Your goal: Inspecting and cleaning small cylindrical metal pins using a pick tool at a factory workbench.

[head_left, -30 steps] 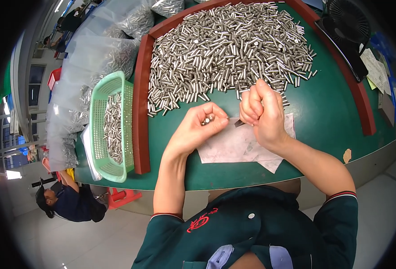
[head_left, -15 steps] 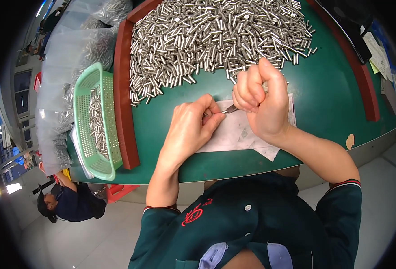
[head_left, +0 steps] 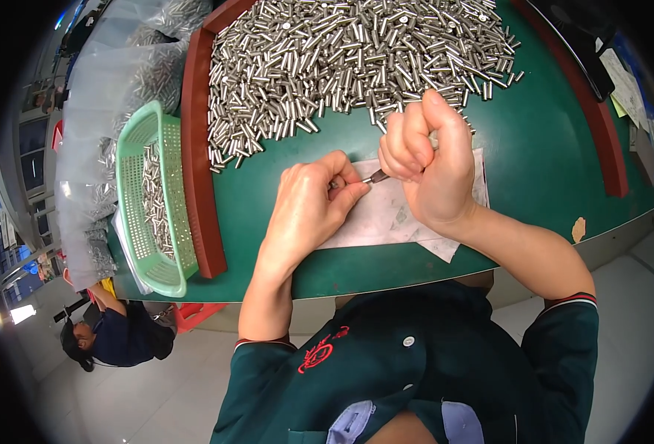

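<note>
My left hand (head_left: pixel 308 196) is closed, thumb and forefinger pinching a small metal pin (head_left: pixel 367 181). My right hand (head_left: pixel 434 166) is curled in a fist around a slim dark tool (head_left: pixel 379 176), whose tip meets the pin at my left fingertips. The fingers hide most of the tool and most of the pin. Both hands are above a stained white cloth (head_left: pixel 386 222) on the green tabletop (head_left: pixel 541 163). Beyond them spreads a large heap of short, shiny metal pins (head_left: pixel 341 66).
Dark red rails (head_left: pixel 199 148) border the work area left and right. Left of it stands a green mesh basket (head_left: pixel 131 177) with pins inside. Clear plastic bags (head_left: pixel 90 148) of metal parts line the far left. A co-worker (head_left: pixel 131 333) is at the lower left.
The view has shifted slightly. Both hands keep the same grip, with the tool tip still against the pin.
</note>
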{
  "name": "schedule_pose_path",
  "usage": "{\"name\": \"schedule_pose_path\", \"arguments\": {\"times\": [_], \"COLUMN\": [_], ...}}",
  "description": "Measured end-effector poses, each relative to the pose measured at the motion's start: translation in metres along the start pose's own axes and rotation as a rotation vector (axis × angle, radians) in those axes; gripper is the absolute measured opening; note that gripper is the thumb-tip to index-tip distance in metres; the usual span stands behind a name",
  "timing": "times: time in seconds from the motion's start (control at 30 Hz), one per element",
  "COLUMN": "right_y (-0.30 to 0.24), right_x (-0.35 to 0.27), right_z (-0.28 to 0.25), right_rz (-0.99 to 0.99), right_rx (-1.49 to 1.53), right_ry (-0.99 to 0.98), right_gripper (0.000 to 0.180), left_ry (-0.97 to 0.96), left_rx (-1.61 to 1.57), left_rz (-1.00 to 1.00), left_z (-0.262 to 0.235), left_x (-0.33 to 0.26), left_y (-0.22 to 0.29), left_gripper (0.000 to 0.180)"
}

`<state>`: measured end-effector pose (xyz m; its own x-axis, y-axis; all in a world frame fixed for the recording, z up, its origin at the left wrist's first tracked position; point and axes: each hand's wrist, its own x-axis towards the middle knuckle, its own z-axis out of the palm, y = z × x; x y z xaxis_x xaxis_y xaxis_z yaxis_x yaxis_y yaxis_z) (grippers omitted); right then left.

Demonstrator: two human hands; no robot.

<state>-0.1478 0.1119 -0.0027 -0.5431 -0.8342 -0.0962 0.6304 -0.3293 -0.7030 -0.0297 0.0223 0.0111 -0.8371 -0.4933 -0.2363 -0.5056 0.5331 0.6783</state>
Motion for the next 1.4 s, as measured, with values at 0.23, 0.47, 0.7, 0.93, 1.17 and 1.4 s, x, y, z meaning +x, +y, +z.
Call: {"name": "schedule_pose_path", "arguments": {"times": [0.23,0.47,0.7,0.93,1.17,1.4], "right_y": [0.001,0.008,0.01,0.01,0.008,0.007], "right_x": [0.0,-0.006,-0.009,-0.009,-0.006,-0.001], "right_z": [0.0,0.006,0.014,0.006,0.003,0.004], "right_rz": [-0.025,-0.112,-0.256,-0.169,-0.13,-0.095], "right_rx": [-0.03,-0.122,-0.273,-0.167,-0.049,-0.045], "right_ry": [-0.014,-0.049,-0.075,-0.087,-0.125,-0.096], "right_gripper": [0.044,0.044,0.041,0.042,0.041,0.043], "left_ry": [0.012,0.018,0.046,0.013,-0.29,-0.305], "left_rx": [0.001,-0.033,0.004,-0.264,-1.408,-1.56], "left_rz": [0.002,0.012,0.05,0.058,-0.166,-0.228], "left_z": [0.001,0.0,-0.002,-0.007,-0.011,-0.014], "left_x": [-0.001,0.002,0.002,0.002,0.011,0.012], "left_y": [0.001,0.002,0.005,-0.002,-0.023,-0.025], "left_gripper": [0.012,0.013,0.014,0.014,0.019,0.019]}}
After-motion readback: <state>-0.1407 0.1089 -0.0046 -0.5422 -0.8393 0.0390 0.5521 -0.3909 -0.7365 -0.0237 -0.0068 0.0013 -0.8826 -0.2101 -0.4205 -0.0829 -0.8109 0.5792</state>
